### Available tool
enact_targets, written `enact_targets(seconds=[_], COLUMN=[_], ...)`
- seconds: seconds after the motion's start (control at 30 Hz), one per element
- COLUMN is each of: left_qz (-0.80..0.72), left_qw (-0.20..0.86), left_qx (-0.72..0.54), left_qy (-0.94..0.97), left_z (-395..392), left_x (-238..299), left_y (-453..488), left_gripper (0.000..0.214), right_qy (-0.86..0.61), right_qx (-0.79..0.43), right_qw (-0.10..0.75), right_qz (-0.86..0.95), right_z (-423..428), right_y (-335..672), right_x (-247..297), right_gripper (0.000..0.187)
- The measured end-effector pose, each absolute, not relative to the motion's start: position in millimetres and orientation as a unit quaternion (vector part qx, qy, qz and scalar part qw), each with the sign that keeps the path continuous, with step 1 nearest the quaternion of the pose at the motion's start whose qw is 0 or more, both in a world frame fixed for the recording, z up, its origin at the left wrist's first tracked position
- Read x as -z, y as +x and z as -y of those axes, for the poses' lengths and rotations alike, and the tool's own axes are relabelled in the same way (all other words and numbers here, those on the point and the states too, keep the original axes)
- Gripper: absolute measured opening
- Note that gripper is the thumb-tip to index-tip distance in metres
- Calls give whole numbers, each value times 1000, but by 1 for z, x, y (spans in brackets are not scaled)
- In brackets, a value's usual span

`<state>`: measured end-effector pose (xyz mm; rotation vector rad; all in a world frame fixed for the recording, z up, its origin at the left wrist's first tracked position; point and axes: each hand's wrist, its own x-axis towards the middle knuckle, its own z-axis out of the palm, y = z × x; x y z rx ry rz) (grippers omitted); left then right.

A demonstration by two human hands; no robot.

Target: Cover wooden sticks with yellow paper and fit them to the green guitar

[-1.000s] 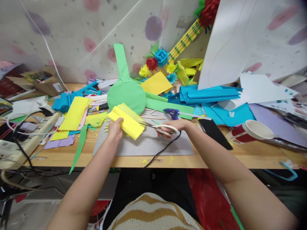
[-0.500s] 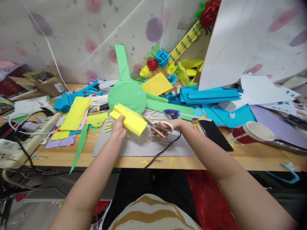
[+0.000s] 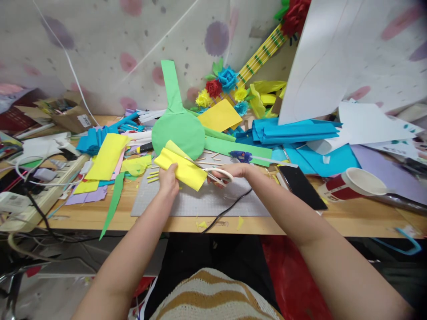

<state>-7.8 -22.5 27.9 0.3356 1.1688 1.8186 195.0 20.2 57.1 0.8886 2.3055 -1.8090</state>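
Note:
My left hand (image 3: 168,178) is closed on a folded yellow paper strip (image 3: 183,168), held just above the grey cutting mat (image 3: 207,202). My right hand (image 3: 231,171) is closed in the white handles of a pair of scissors (image 3: 218,176). The scissor blades reach into the right end of the yellow paper. Behind the paper lies a round green paper shape (image 3: 178,132) with a long neck.
Blue (image 3: 293,131), yellow (image 3: 106,155) and white paper lie in piles on the wooden table. A red paper cup (image 3: 350,184) lies on its side at right beside a black phone (image 3: 298,186). A blue glue gun (image 3: 240,156), its black cord, a power strip (image 3: 36,195) and paper flowers (image 3: 222,89) surround the mat.
The scissors have moved left, deeper into the yellow paper. My left hand has shifted slightly right along the strip, and both hands have risen a little.

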Motion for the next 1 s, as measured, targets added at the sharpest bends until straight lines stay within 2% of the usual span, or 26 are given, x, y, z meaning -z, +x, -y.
enact_targets(seconds=[0.2,0.67,1.0], left_qz=[-478,-473,-469], left_qw=[459,474,486], left_qx=[-738,-736,-734], left_qy=[127,100,71], left_z=[23,22,24], left_x=[-28,-27,-28], left_y=[-4,-3,-3], left_gripper=[28,27,27], right_qy=[257,270,301], right_qx=[613,634,632], right_qw=[29,9,1], right_qz=[-747,-724,-714], right_z=[-22,-25,-22], right_y=[198,200,201], right_x=[-53,-52,-48], right_gripper=[67,33,35])
